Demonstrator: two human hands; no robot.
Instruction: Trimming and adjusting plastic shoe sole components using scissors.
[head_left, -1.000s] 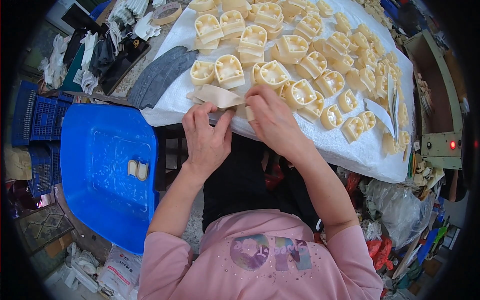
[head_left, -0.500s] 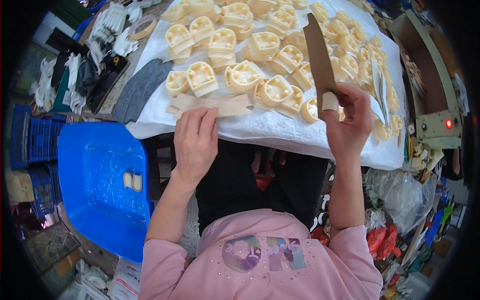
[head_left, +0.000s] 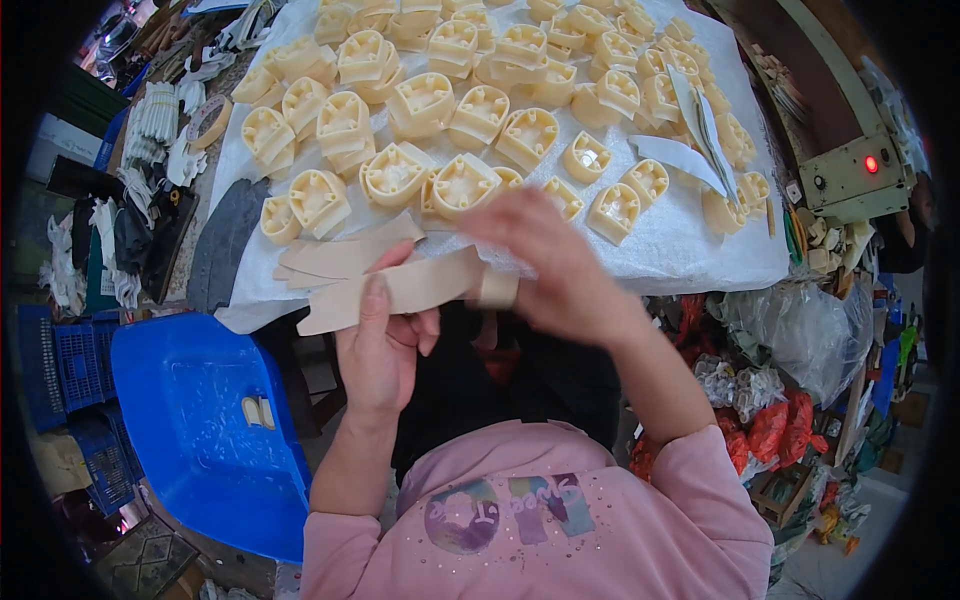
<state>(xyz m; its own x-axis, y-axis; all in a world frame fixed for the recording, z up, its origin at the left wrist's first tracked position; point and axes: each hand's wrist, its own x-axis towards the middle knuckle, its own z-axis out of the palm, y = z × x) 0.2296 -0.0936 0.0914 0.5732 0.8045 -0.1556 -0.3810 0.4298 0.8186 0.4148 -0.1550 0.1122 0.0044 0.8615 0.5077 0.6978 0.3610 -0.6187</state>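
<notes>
A beige, curved flat strip is pinched between the thumb and fingers of my left hand, just off the table's front edge. Close to the strip's right end is my right hand, smeared by motion, with a pale wrap around its thumb. Whether that thumb touches the strip I cannot tell. More beige strips lie on the white cloth behind my left hand. Beyond them, many cream moulded pieces, rounded and hollow with small pegs inside, cover the cloth.
A blue tub at the left holds small beige pieces. Dark grey sheet material and a tape roll lie at the table's left. Pale sheets stand among the moulded pieces. A metal box with a red light is at the right.
My left hand has come up from the strips on the cloth and now holds one. My right hand has moved left and down; the upright brown strip it held no longer shows there.
</notes>
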